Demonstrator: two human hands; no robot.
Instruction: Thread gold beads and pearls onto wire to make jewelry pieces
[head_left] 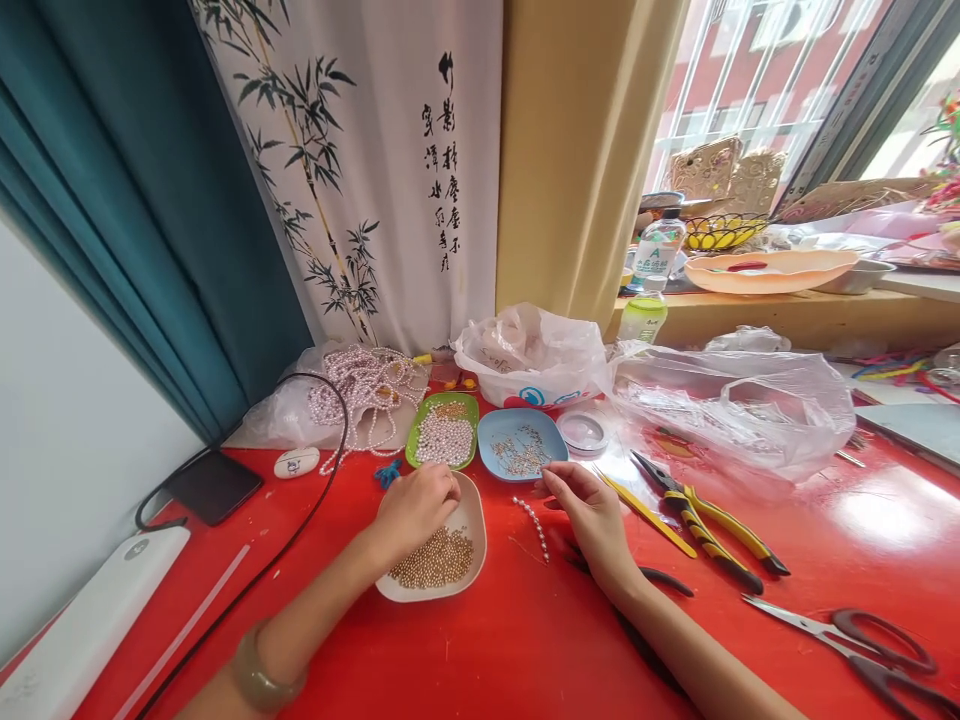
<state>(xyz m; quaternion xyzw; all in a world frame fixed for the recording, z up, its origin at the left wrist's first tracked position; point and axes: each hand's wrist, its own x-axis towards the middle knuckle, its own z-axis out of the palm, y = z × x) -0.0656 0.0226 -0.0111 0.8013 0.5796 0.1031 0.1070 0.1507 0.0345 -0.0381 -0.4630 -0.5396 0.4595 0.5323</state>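
Note:
My left hand (421,508) is over the upper part of a cream dish (477,560) of small gold beads (435,560); its fingers are bent together, and what they hold, if anything, is too small to name. At the lower right edge of a blue dish (487,460), the fingertips of my right hand (581,505) are pinched, their contents too small to tell. A short string of white pearls (534,520) lies curved on the red table (495,660) between my hands. Beside the blue dish sits a green dish (475,412) of white and gold beads.
Yellow tweezers (652,515), yellow-black pliers (701,510) and scissors (840,635) lie at the right. Plastic bags (735,400) and pearl strands (360,385) line the back. A phone (214,487), a black cable (300,540) and a white box (97,620) are at the left.

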